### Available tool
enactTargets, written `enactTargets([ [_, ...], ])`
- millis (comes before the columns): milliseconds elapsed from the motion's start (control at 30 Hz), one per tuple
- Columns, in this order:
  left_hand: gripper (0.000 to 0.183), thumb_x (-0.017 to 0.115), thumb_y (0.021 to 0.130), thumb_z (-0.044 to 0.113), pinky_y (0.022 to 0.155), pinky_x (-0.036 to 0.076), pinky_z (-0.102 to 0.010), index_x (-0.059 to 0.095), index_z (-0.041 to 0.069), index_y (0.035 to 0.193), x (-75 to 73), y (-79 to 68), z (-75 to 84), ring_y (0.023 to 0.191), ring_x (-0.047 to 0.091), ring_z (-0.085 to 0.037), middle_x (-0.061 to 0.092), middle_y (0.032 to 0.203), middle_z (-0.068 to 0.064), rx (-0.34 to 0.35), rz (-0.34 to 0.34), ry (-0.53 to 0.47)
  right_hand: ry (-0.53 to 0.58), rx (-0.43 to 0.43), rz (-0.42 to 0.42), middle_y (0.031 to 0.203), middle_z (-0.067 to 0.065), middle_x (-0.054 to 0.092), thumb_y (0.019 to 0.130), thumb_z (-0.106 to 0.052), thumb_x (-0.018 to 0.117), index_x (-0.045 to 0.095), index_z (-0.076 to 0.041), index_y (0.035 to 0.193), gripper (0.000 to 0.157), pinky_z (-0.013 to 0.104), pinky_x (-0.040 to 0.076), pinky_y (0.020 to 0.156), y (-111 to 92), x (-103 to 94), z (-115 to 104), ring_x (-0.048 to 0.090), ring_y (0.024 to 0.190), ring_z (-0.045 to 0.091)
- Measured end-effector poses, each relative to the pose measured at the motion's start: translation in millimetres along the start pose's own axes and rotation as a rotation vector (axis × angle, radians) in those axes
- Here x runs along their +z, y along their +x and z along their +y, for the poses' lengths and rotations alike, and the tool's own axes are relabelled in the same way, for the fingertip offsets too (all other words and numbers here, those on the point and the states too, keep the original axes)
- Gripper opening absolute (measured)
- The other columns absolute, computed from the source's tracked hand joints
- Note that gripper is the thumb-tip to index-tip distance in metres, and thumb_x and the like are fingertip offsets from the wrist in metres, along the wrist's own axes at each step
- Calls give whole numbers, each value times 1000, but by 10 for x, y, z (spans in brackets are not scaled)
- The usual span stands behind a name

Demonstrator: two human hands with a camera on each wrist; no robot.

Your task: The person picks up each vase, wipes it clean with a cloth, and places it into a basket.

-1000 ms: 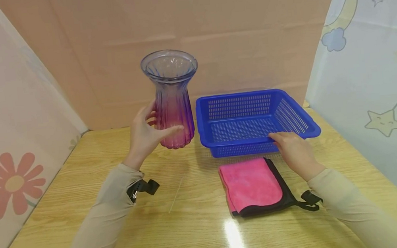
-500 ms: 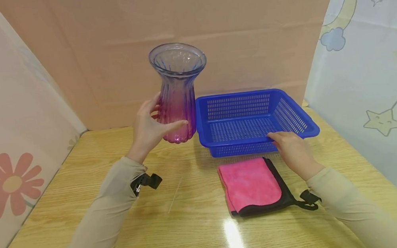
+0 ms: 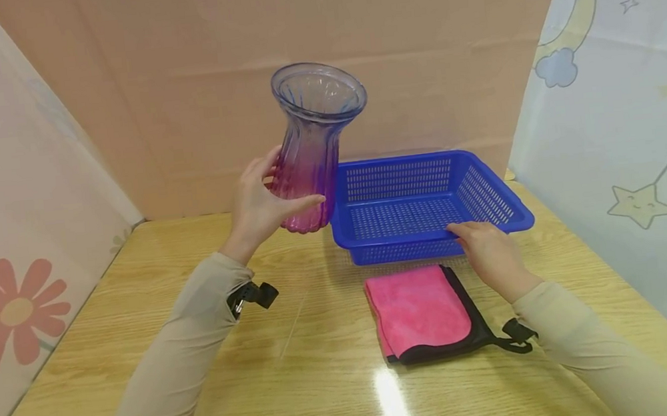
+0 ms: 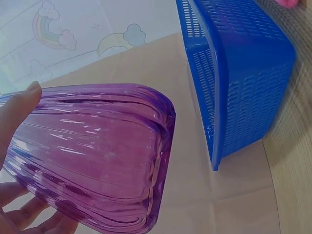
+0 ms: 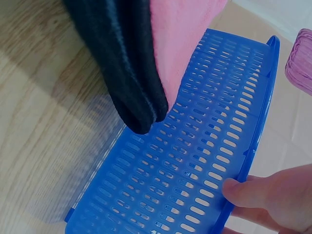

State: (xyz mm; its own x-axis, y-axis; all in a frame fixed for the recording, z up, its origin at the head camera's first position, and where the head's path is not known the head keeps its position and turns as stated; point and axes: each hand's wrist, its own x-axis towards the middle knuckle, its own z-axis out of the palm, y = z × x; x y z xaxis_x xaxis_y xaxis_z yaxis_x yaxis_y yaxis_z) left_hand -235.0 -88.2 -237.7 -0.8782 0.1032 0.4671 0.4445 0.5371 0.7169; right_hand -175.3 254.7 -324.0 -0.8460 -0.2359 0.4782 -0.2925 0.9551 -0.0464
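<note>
A fluted glass vase (image 3: 310, 150), bluish at its flared rim and pink-purple at the base, is held up in the air by my left hand (image 3: 257, 205). Thumb and fingers wrap its lower half, and it leans to the right. In the left wrist view the vase's base (image 4: 97, 156) is off the table, apart from the basket. My right hand (image 3: 490, 253) pinches the front rim of a blue perforated plastic basket (image 3: 349, 241), thumb outside; the right wrist view shows the thumb (image 5: 243, 192) on the rim, with the other fingers partly hidden behind it.
A folded pink cloth (image 3: 422, 310) with black edging and a hanging loop lies in front of the basket. The wooden table (image 3: 236, 391) meets patterned sheets at the left and right and a plain peach backdrop (image 3: 206, 79) behind.
My left hand has carried the vase rightward and slightly upward, towards the basket, and it now tilts more to the right. The right hand stays on the basket's rim.
</note>
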Motion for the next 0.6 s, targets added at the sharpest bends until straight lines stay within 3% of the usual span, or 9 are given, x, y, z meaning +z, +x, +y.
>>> enactTargets([
  [600,97,88,56,44,88,52,-34,45,20,139,197,143,152,107,52,-20,56,123,-5,74,-23,38,1,-4,5,104,22,68,84,4,61,64,2,110,27,54,53,79,11,42,21,63,94,42],
])
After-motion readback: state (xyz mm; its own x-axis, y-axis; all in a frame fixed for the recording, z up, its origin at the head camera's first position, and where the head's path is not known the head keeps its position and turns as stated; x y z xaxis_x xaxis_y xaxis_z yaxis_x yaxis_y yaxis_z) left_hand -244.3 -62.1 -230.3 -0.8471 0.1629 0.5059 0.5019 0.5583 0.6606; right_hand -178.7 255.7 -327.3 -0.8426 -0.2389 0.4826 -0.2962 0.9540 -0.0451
